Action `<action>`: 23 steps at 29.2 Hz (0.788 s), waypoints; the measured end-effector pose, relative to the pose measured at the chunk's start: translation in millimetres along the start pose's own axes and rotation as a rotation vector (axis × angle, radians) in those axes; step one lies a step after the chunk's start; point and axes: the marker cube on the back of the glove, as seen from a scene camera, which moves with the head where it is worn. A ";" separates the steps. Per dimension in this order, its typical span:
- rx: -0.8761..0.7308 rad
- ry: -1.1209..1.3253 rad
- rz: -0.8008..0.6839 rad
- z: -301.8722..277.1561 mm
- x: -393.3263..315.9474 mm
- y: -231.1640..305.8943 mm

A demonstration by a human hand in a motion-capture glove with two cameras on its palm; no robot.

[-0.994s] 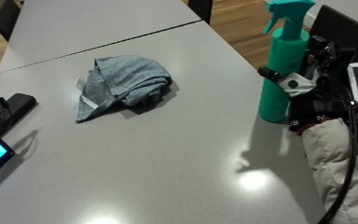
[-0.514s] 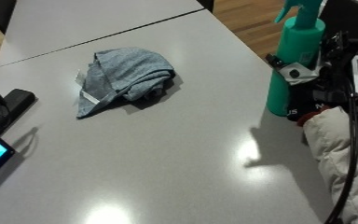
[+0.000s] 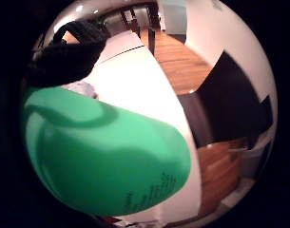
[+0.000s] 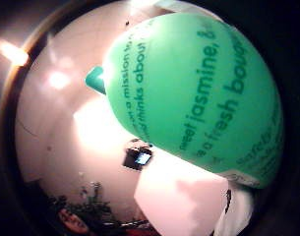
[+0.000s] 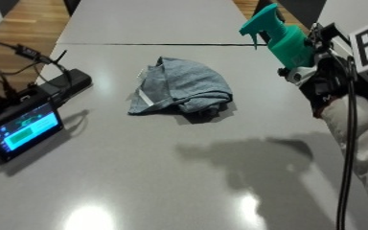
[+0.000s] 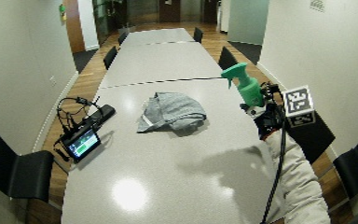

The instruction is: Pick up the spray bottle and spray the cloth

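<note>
A green spray bottle (image 5: 285,37) is up in the air at the table's right side, tilted, its nozzle pointing toward the cloth. My gloved right hand (image 5: 324,79) grips its body from behind. The bottle (image 6: 245,84) fills both palm views (image 3: 106,152) (image 4: 198,93). A crumpled grey cloth (image 5: 181,88) lies on the grey table (image 5: 171,182), left of the bottle and apart from it (image 6: 169,111).
A small screen device (image 5: 23,127) with a black box (image 5: 69,81) and cables sits at the table's left edge. Black chairs (image 6: 17,170) stand along both sides. A second table (image 6: 157,56) adjoins at the far end.
The bottle has been lifted off the table and tipped toward the cloth. The outside camera has also shifted, so the whole picture has moved.
</note>
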 end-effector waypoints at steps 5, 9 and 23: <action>0.012 0.333 -0.031 -9.6 -14.8 -37.6; 0.036 0.544 -0.050 -18.7 -19.7 -57.9; 0.003 0.834 -0.131 -2.5 -46.6 -72.4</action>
